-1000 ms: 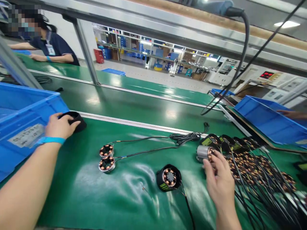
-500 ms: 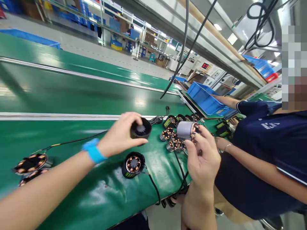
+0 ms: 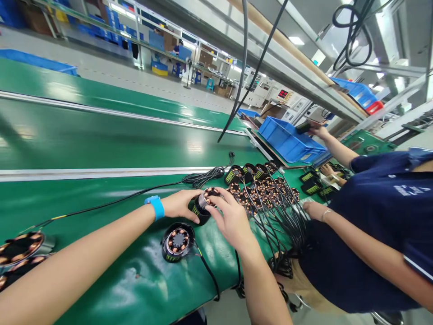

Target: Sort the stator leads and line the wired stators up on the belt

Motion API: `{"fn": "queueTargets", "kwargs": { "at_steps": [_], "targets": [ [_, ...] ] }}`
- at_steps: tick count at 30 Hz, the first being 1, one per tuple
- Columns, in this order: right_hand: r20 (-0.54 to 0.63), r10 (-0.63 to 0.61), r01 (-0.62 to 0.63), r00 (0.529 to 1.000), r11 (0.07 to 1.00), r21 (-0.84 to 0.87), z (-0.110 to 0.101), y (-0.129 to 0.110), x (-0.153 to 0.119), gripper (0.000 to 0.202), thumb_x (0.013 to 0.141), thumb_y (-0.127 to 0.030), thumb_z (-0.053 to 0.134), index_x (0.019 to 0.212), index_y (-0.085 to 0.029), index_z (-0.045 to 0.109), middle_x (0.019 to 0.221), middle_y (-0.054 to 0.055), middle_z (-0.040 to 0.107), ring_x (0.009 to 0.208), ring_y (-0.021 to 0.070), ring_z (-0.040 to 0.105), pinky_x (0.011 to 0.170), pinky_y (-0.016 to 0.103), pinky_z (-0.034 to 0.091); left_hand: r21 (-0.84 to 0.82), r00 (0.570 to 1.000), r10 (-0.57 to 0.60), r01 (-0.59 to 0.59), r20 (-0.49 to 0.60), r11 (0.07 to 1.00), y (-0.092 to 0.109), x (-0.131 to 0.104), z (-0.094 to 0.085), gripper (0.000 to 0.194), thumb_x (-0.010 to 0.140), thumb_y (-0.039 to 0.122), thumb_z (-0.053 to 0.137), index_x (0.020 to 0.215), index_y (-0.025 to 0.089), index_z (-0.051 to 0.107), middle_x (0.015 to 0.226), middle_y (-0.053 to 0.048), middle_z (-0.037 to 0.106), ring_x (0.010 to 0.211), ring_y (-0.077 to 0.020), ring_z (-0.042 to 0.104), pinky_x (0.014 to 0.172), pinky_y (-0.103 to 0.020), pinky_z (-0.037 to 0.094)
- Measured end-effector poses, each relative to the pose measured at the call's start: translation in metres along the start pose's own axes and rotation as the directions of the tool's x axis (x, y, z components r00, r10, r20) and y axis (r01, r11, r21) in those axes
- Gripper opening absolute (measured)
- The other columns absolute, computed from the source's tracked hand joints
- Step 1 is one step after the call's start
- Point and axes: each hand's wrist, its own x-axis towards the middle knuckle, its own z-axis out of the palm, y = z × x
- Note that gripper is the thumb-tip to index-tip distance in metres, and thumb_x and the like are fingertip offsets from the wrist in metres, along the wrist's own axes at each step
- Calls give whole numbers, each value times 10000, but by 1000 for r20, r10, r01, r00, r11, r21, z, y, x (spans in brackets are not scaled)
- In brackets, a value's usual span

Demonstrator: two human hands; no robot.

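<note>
My left hand, with a blue band at the wrist, is wrapped round a black cup-shaped housing just above the green mat. Fingers of my right hand grip a silver stator with copper coils, tilted at the housing's mouth; how far in it sits is hard to tell. A second black housing stands upright in front of them, with a copper-wound stator inside and a cable running off to the right.
Rows of copper-wound stators and their black cables lie to the right. More stators are at far left. Beside me a person in a dark blue shirt reaches over a blue crate.
My right hand has brought the stator left to the housing in my left hand. The person at right now holds a black part above the crate. The view has shifted.
</note>
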Motion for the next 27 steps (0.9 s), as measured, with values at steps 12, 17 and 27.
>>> {"fn": "queueTargets", "kwargs": {
  "at_steps": [12,17,27],
  "targets": [
    [129,15,34,991,930,-365,42,-6,-26,658,1047,-519,603,1553,-107,514,1582,210,501,1185,365,653,905,513,600,9,995,-100,100,-18,995,3,-4,9,708,657,456,881,1230,223,537,1123,-32,741,1005,-273,706,850,-319,526],
    [117,53,-12,992,944,-329,47,-7,-23,634,999,-593,662,1436,-135,623,1593,184,494,1484,376,420,1178,573,417,33,997,-68,67,32,997,7,-4,-1,669,700,425,822,1281,227,556,1202,-58,751,1067,-290,724,939,-358,567],
    [-138,227,-195,964,957,214,-10,6,-89,463,1061,-423,594,1470,-207,572,1393,132,643,1282,233,617,1105,402,523,424,999,-15,32,-42,905,44,-94,-16,1286,666,838,793,1683,413,131,1779,-100,108,1580,-512,241,1171,-699,448]
  ]
}}
